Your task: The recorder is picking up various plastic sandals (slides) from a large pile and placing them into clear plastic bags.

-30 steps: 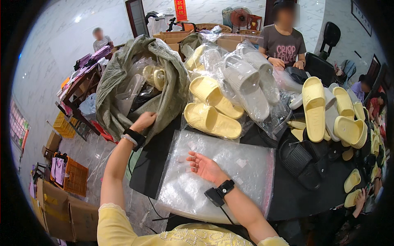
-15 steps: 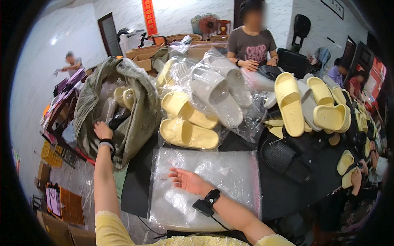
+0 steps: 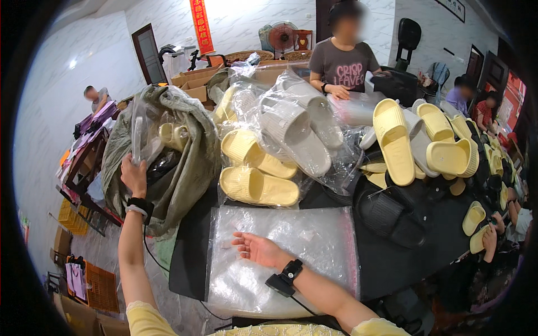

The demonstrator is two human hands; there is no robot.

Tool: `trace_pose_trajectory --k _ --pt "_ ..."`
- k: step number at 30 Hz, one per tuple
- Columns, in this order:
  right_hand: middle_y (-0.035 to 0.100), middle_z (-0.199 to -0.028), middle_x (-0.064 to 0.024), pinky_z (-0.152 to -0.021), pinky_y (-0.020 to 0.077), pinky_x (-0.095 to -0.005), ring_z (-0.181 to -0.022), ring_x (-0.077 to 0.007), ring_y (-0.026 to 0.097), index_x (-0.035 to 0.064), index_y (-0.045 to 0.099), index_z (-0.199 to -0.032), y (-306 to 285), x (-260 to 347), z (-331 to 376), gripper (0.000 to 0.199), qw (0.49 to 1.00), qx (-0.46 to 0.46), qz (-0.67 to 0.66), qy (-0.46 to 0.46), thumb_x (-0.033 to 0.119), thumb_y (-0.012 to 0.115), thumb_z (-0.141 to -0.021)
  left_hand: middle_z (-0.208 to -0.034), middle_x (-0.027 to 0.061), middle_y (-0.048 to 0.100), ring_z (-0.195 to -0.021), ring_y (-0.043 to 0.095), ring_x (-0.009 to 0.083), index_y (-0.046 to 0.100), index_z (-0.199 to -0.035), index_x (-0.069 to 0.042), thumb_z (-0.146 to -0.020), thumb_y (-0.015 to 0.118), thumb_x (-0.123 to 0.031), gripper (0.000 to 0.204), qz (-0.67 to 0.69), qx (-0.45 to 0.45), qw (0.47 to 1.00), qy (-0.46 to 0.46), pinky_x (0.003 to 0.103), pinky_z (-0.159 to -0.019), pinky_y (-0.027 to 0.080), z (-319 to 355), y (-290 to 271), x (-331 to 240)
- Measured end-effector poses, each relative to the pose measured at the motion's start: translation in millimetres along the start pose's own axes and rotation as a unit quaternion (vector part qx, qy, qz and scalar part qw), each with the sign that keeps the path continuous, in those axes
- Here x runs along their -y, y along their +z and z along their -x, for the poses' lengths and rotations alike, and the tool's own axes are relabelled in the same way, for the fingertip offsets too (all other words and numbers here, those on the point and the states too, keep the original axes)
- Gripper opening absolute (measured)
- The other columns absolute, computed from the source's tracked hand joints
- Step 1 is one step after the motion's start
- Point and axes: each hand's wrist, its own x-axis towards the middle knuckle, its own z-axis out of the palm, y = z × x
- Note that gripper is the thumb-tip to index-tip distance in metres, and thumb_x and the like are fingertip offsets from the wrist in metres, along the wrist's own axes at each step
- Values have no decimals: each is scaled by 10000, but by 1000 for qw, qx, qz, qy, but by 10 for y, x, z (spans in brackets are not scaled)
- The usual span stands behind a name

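At the mouth of the olive woven sack [image 3: 193, 185], my left hand [image 3: 134, 175] grips the lower end of a pale grey slipper in clear plastic [image 3: 147, 134], which stands on end. Behind it in the sack show a bagged cream-yellow slipper [image 3: 175, 136] and something dark in plastic. My right hand [image 3: 259, 250] rests palm up on a stack of clear plastic bags [image 3: 325, 274], fingers loosely curled and apart, holding nothing. Just beyond the stack lie bagged yellow slippers [image 3: 260, 186] and bagged grey slippers [image 3: 288, 131].
Black slippers [image 3: 389, 215] and a pile of yellow slippers [image 3: 394, 143] lie to the right on the black table [image 3: 370, 274]. Across the table stands a person [image 3: 344, 64] beside a black bag. Other people's hands [image 3: 489, 238] handle slippers at far right. Orange crates [image 3: 101, 285] stand at left.
My left hand has shifted slightly down and left, and the grey bagged slipper has tipped from inside the sack to upright. My right hand has stayed put. The person opposite has moved an arm outward.
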Motion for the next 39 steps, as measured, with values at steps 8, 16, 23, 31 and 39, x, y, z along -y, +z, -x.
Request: trace_pose_trajectory --k 8,16,23,31,39 --pt "611 -1096 -32 -819 474 -287 -899 -117 578 94 487 -1264 -22 8 1 337 1000 -1 4 -6 273 432 -984 -1133 161 579 -1033 551 255 530 -1051 21 -744 675 -64 350 335 -105 936 -13 325 -899 420 -258 -489 -906" --pt "618 -1087 -45 -793 502 -293 -848 -120 598 86 497 -1252 -47 61 26 322 1000 -6 -25 -13 253 442 -983 -1279 150 503 -1037 515 333 449 -841 -34 -618 692 3 332 379 -138 897 179 411 -852 419 -178 -278 -2631" --pt "626 -1075 -63 -779 507 -288 -856 -123 608 63 506 -1236 5 -26 29 343 999 2 -19 -27 262 511 -957 -1495 129 250 -1411 86 387 196 -1454 -168 -651 653 6 940 245 320 856 326 574 -1098 184 410 529 -3140" --pt "638 -1069 -75 -769 531 -291 -848 -137 618 72 506 -1244 -100 -50 -55 331 998 -1 -67 -2 242 491 -960 -1489 132 275 -1401 173 343 326 -1415 -124 -786 661 -165 714 234 258 863 365 476 -1124 180 575 -376 -2805" --pt "587 -1100 -72 -825 507 -272 -912 -148 589 36 437 -1287 114 105 69 393 998 -13 -52 -35 250 482 -961 -1461 188 312 -1354 294 367 330 -1400 -28 -788 699 -181 730 221 504 802 231 493 -1089 247 1981 -2146 -1537"
